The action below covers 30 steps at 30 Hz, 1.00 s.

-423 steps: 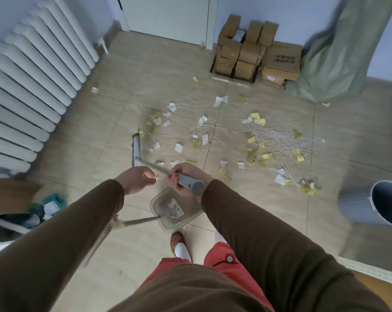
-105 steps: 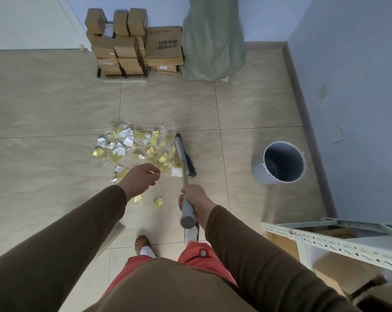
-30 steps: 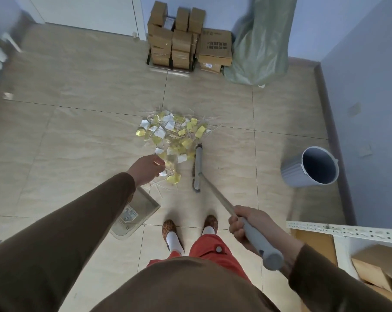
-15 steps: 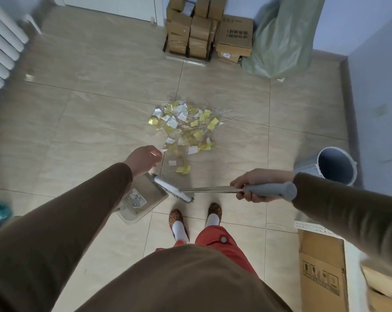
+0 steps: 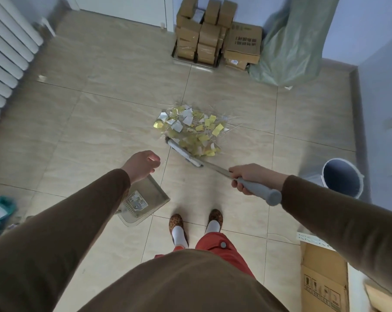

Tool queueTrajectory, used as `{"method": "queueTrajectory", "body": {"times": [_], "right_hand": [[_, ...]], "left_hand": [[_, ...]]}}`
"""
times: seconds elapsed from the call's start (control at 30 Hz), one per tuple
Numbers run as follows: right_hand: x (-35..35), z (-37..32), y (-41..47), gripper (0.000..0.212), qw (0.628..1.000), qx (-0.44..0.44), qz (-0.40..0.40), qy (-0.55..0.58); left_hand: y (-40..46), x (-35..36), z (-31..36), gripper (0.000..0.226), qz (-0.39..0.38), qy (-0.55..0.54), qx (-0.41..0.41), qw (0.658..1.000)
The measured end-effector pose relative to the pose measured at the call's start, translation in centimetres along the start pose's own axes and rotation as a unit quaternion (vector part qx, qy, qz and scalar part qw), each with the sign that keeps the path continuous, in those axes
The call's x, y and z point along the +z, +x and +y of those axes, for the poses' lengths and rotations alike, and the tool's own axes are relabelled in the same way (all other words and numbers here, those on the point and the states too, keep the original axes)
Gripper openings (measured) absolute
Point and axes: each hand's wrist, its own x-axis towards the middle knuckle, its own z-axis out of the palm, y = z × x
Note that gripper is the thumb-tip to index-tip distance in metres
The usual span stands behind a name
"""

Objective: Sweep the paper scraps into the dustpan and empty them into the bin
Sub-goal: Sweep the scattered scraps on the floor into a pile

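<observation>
both arms reach forward in brown sleeves, left hand [image 5: 141,165] curled into a fist with knuckles up, right hand [image 5: 253,177] clenched tight, wrist angled inward toward the body's centre

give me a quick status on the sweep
Right hand grips broom; left hand holds dustpan. Scraps piled, none in pan. Bin right, path clear.

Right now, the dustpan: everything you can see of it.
The dustpan is a translucent beige plastic tray with a raised rim and a printed label inside. No scraps show in it. It sits near the floor, left of the feet, mouth towards the paper scraps but apart from them. The left hand is above it, apparently gripping its handle, which is hidden.
</observation>
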Motion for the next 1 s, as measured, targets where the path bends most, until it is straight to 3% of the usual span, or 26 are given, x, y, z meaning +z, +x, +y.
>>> {"method": "queueTrajectory", "body": {"times": [0.07, 0.2, 0.33, 0.63, 0.83, 1.0], "right_hand": [[-1.3, 1.2, -1.5, 0.036, 0.997, 0.008, -0.024, 0.067], [-1.1, 2.9, -3.2, 0.036, 0.998, -0.004, -0.032, 0.050], [0.7, 2.6, -3.6, 0.035, 0.987, 0.009, -0.085, 0.134], [3.4, 1.4, -5.0, 0.032, 0.990, 0.013, -0.115, 0.076], [4.7, -3.4, 1.0, 0.021, 0.992, 0.052, -0.110, 0.026], [6.9, -3.8, 3.9, 0.011, 0.997, -0.001, -0.071, 0.012]], "left_hand": [[-0.1, -0.2, 0.0, 0.016, 0.003, 0.001, 0.001, 1.000], [-0.7, -0.8, 0.1, 0.017, 0.009, 0.010, 0.003, 1.000], [-1.8, -2.2, -0.4, 0.015, 0.024, 0.024, 0.016, 0.999], [-5.1, -5.0, -3.2, 0.023, 0.062, 0.022, -0.019, 0.998], [-7.1, -3.8, -3.6, 0.018, 0.068, 0.037, -0.025, 0.997], [-8.4, -3.3, -3.5, 0.017, 0.063, 0.038, 0.004, 0.997]]}}
